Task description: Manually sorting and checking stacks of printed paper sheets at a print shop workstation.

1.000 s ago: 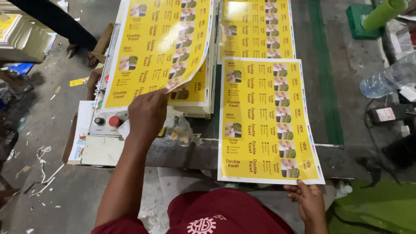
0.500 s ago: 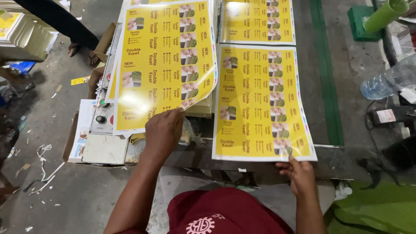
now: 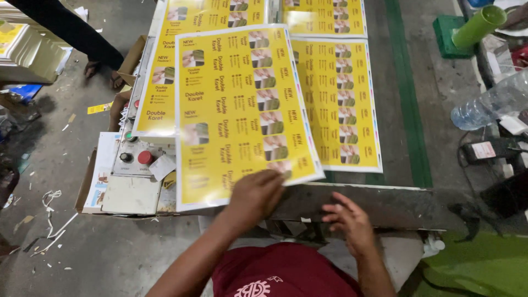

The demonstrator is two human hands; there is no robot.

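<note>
Left hand (image 3: pixel 256 197) pinches near edge of yellow printed sheet (image 3: pixel 242 110), lifting it clear of stack (image 3: pixel 159 82) beyond. Right hand (image 3: pixel 349 223) empty, fingers loosely spread, hovering beside it above table edge (image 3: pixel 396 201).

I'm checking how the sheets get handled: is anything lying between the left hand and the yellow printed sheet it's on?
Nothing visible does. The left hand already rests on the near edge of the yellow printed sheet, fingers on top. The right hand hovers beside it over the grey table edge, apart from the sheet.
</note>
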